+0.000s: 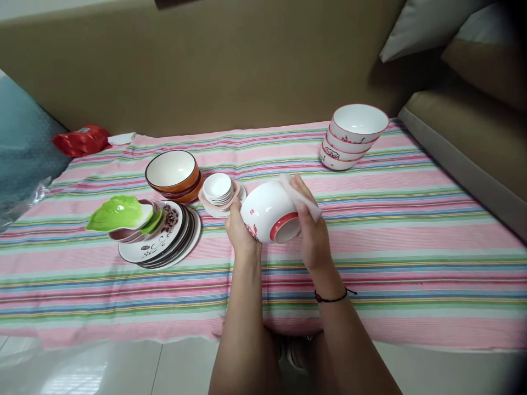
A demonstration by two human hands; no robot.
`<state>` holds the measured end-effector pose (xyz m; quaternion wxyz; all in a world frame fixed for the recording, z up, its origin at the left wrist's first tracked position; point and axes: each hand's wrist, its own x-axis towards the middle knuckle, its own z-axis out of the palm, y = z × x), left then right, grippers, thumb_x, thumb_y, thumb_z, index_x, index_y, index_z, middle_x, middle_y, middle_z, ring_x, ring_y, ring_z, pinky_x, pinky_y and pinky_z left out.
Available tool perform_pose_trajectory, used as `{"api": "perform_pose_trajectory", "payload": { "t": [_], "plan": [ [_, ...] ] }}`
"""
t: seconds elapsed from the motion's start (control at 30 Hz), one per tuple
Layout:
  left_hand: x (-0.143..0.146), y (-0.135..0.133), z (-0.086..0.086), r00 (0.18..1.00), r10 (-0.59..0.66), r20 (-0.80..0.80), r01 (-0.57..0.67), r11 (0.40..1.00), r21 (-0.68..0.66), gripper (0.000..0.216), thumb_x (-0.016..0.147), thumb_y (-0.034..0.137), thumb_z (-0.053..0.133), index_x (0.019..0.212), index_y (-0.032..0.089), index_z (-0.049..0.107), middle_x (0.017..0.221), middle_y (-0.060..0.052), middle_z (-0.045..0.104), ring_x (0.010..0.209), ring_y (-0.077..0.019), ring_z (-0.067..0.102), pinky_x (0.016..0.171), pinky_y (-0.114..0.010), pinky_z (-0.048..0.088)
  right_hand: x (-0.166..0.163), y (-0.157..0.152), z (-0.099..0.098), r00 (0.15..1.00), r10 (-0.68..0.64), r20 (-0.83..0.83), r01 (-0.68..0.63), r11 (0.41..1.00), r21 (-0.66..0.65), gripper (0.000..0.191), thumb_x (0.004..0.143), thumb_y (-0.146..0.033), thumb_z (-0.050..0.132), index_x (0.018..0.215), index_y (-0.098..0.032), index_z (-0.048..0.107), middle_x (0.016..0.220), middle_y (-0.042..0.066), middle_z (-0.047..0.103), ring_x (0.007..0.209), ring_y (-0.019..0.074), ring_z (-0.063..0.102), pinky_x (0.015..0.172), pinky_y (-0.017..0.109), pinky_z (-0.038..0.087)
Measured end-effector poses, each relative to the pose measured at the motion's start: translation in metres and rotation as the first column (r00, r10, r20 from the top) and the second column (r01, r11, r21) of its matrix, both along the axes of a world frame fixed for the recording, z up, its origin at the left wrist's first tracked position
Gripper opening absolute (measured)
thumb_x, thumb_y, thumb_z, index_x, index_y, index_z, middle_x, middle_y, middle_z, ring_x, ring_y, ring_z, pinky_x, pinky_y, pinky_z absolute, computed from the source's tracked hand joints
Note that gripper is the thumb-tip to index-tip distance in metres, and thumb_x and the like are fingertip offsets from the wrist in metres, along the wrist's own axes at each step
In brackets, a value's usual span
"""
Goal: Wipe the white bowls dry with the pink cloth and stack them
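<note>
A white bowl [265, 206] with red markings and a red foot ring is tilted on its side above the striped cloth, its base turned toward me. My left hand [242, 227] grips its left side, thumb along the edge. On the bowl's right side, my right hand [310, 225] presses a white tissue [300, 196] against the outer wall, fingers closed over it. Just behind my left hand sits a stack of small white dishes [217, 186] in a pink dish. The inside of the held bowl is hidden.
Matching bowls [354, 137] are stacked at the back right. To the left stand brown bowls [173, 173], a pile of plates [152, 247] and green leaf-shaped dishes [117, 213]. A red plastic package [84, 141] lies at the far left. The sofa backrest [230, 66] rises behind the striped cloth [391, 230].
</note>
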<state>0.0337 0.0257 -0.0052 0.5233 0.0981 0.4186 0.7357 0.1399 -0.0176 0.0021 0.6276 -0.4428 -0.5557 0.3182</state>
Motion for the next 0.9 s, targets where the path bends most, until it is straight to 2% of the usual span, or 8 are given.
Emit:
{"api": "perform_pose_trajectory", "payload": {
  "t": [0.1, 0.17, 0.33, 0.43, 0.6, 0.67, 0.8, 0.9],
  "plan": [
    [0.0011, 0.0002, 0.0013, 0.999, 0.034, 0.005, -0.033, 0.996, -0.079, 0.022, 0.077, 0.029, 0.067, 0.091, 0.012, 0.069, 0.083, -0.004, 0.069, 0.079, -0.0161, 0.067, 0.075, -0.027, 0.053, -0.0009, -0.0034, 0.0041, 0.941, 0.024, 0.338, -0.076, 0.987, 0.142, 0.039, 0.098, -0.035, 0.039, 0.134, -0.033, 0.056, 0.151, -0.005, 0.044, 0.15, 0.0258, 0.019, 0.122, 0.057, 0.008],
    [0.0017, 0.001, 0.0025, 0.999, 0.024, 0.039, -0.02, 0.995, -0.099, 0.021, 0.079, 0.028, 0.064, 0.092, 0.012, 0.069, 0.086, -0.005, 0.07, 0.082, -0.0166, 0.067, 0.077, -0.027, 0.053, -0.0005, -0.0036, 0.0051, 0.912, 0.03, 0.409, -0.104, 0.982, 0.16, 0.038, 0.098, -0.033, 0.04, 0.131, -0.033, 0.058, 0.149, -0.005, 0.047, 0.149, 0.0267, 0.02, 0.121, 0.06, 0.009],
    [0.0018, 0.0049, 0.0058, 0.979, -0.089, 0.184, 0.093, 0.996, -0.014, 0.023, 0.085, 0.027, 0.054, 0.096, 0.014, 0.07, 0.093, -0.006, 0.071, 0.089, -0.0188, 0.067, 0.084, -0.03, 0.053, 0.0049, -0.0027, 0.0037, 0.978, -0.065, 0.199, 0.025, 0.979, 0.2, 0.034, 0.098, -0.029, 0.04, 0.122, -0.03, 0.064, 0.137, 0.001, 0.059, 0.137, 0.0248, 0.043, 0.116, 0.052, 0.031],
    [0.0004, 0.0065, 0.0038, 0.98, -0.061, 0.189, 0.065, 0.998, -0.011, 0.021, 0.083, 0.027, 0.056, 0.093, 0.015, 0.069, 0.089, -0.005, 0.071, 0.087, -0.0181, 0.067, 0.082, -0.029, 0.053, 0.0064, -0.005, 0.0046, 0.974, -0.141, 0.177, 0.104, 0.974, 0.203, 0.033, 0.097, -0.026, 0.041, 0.117, -0.03, 0.067, 0.126, 0.003, 0.062, 0.123, 0.0235, 0.053, 0.108, 0.048, 0.04],
    [-0.0017, 0.0074, -0.0032, 0.991, -0.02, 0.13, 0.032, 0.995, -0.091, 0.021, 0.082, 0.03, 0.058, 0.09, 0.014, 0.068, 0.082, -0.004, 0.07, 0.084, -0.0175, 0.068, 0.076, -0.026, 0.053, 0.002, -0.0072, 0.0084, 0.945, -0.099, 0.313, 0.007, 0.959, 0.282, 0.027, 0.093, -0.023, 0.047, 0.105, -0.027, 0.07, 0.107, 0.004, 0.066, 0.109, 0.0233, 0.056, 0.101, 0.046, 0.042],
    [-0.0012, 0.0071, -0.0025, 0.99, -0.02, 0.14, 0.035, 0.994, -0.106, 0.021, 0.081, 0.031, 0.058, 0.09, 0.014, 0.068, 0.083, -0.004, 0.07, 0.084, -0.018, 0.068, 0.076, -0.027, 0.054, 0.0017, -0.0051, 0.0067, 0.961, -0.111, 0.252, 0.04, 0.962, 0.27, 0.025, 0.094, -0.023, 0.046, 0.103, -0.027, 0.07, 0.106, 0.004, 0.067, 0.107, 0.0231, 0.057, 0.099, 0.045, 0.042],
    [0.0, 0.0066, 0.0021, 0.987, -0.044, 0.152, 0.053, 0.997, -0.054, 0.019, 0.081, 0.029, 0.059, 0.09, 0.016, 0.07, 0.091, -0.005, 0.072, 0.091, -0.0201, 0.067, 0.082, -0.03, 0.055, 0.0057, 0.0, -0.0003, 0.98, -0.197, -0.003, 0.195, 0.968, 0.157, 0.026, 0.097, -0.029, 0.042, 0.102, -0.026, 0.068, 0.105, 0.006, 0.065, 0.102, 0.0229, 0.06, 0.093, 0.044, 0.047],
    [-0.0015, 0.0064, 0.0026, 0.994, -0.025, 0.102, 0.026, 1.0, -0.01, 0.018, 0.08, 0.029, 0.06, 0.089, 0.018, 0.07, 0.094, -0.004, 0.072, 0.097, -0.0199, 0.067, 0.084, -0.028, 0.054, 0.0086, -0.0007, 0.0003, 0.983, -0.177, 0.054, 0.165, 0.971, 0.173, 0.027, 0.096, -0.029, 0.042, 0.102, -0.027, 0.068, 0.105, 0.005, 0.065, 0.103, 0.0233, 0.06, 0.093, 0.044, 0.047]
  ]
}}
